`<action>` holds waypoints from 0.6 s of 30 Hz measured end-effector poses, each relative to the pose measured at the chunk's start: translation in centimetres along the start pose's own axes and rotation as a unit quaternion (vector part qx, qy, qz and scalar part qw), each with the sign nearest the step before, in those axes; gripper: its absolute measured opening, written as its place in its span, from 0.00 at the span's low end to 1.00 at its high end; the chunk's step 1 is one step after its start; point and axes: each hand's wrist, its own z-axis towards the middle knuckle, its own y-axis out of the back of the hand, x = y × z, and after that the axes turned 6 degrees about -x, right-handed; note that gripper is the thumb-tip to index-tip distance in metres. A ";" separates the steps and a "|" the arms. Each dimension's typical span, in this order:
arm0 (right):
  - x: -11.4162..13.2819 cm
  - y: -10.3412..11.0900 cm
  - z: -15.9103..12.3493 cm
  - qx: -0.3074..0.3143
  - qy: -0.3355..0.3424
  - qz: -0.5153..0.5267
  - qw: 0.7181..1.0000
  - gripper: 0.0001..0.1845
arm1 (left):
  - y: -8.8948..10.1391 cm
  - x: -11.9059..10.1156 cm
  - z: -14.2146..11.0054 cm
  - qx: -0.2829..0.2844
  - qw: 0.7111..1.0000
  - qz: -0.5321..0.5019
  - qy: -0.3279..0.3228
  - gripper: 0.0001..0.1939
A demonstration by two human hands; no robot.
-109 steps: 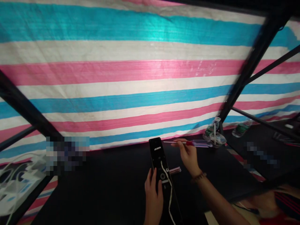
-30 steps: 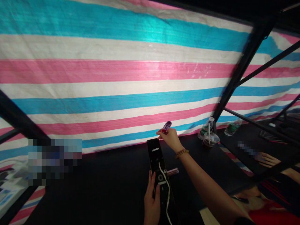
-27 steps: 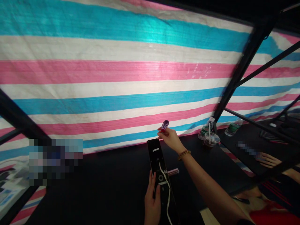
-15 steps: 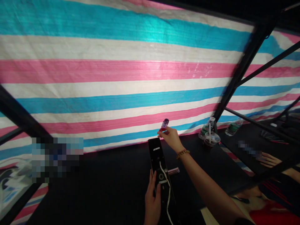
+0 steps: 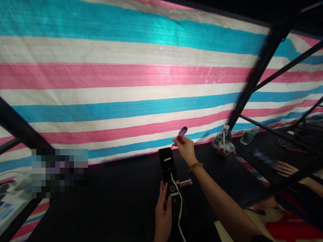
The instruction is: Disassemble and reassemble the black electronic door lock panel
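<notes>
While the left hand (image 5: 163,215) is closing around the lower part of a black smart door lock panel (image 5: 167,166) at the near middle of the scene, the panel is standing tilted and slightly upright over the black counter (image 5: 113,205); I cannot tell whether its lower end is touching the counter. The right hand (image 5: 185,150) is narrowly pinching a screwdriver (image 5: 182,133) just past the panel's far end, with the translucent purple and red handle tilting up to the right and the thin shaft pointing down to the left; a beaded bracelet (image 5: 195,166) is circling the right wrist. A white cable (image 5: 179,208) is running down the panel's face, and a pinkish metal lever handle (image 5: 186,182) is sticking out from its right side; a plastic cup (image 5: 225,148) with a straw is standing far right on the counter, just beside a water bottle (image 5: 219,139). A second water bottle (image 5: 249,135) is standing farther right, beyond a black metal frame beam (image 5: 256,77); a co-worker's hand (image 5: 286,169) is lying on the far-right surface, and a striped tarpaulin (image 5: 126,77) is hanging behind everything.
</notes>
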 end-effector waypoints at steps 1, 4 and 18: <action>-0.2 0.7 -0.4 -0.034 0.009 -0.005 0.999 0.15 | 0.0 0.0 0.1 -0.001 1.000 -0.001 0.000 0.25; -1.5 3.5 -1.7 -0.116 0.017 -0.051 0.992 0.19 | 0.1 0.1 0.0 0.004 1.000 -0.004 -0.009 0.25; -14.1 12.7 -13.9 0.096 -0.094 -0.358 0.924 0.18 | 14.2 -1.1 9.9 -0.150 0.891 0.384 -0.191 0.20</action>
